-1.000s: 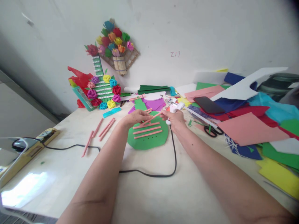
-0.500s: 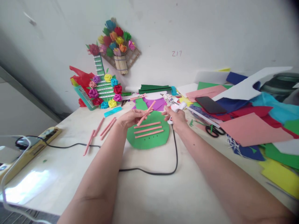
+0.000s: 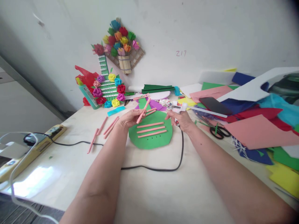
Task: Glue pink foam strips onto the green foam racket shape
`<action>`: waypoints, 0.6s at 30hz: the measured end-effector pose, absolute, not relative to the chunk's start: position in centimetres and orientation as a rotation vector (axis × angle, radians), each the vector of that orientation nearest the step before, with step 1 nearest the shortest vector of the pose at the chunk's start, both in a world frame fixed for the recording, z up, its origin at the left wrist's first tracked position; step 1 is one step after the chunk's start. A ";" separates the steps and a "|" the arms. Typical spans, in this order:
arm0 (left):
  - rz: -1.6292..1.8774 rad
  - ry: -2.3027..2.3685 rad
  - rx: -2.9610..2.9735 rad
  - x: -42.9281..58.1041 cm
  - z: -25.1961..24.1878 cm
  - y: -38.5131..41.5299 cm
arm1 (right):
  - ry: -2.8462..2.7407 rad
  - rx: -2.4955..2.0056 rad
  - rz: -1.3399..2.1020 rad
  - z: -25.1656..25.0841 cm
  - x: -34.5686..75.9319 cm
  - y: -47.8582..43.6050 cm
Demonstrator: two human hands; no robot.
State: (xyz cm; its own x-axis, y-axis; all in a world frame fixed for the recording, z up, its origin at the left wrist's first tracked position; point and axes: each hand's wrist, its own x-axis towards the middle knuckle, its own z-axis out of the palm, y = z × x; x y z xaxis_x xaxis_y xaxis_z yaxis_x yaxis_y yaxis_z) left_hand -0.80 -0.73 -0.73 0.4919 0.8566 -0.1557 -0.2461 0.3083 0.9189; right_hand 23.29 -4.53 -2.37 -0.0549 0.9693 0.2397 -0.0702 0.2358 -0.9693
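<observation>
My left hand pinches a thin pink paper roll, held slanted above a green guitar-shaped paper cutout. In my right hand is a white hot glue gun, its nozzle pointing left towards the roll and a long glue stick jutting out of its back. Several pink rolls lie across the cutout in near-parallel rows, above a line of small dark dots. More loose pink rolls rest on the table left of my left hand.
A black cord crosses the table; a power strip sits at left. A flower-trimmed green guitar leans at the back beside a teal bottle. Scissors, a phone and coloured paper sheets cover the right side.
The glue gun has tilted, its nozzle moving left and lower, closer to the roll in my left hand. The whole view has shifted slightly.
</observation>
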 end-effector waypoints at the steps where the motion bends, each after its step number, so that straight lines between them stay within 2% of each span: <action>1: 0.822 0.738 0.993 -0.8 -0.8 -0.7 | -1.326 -0.951 1.099 -2.4 23.3 -4.5; 18: 0.884 0.801 1.059 -0.7 -1.1 -0.6 | -1.344 -0.895 1.125 -2.8 23.2 -4.6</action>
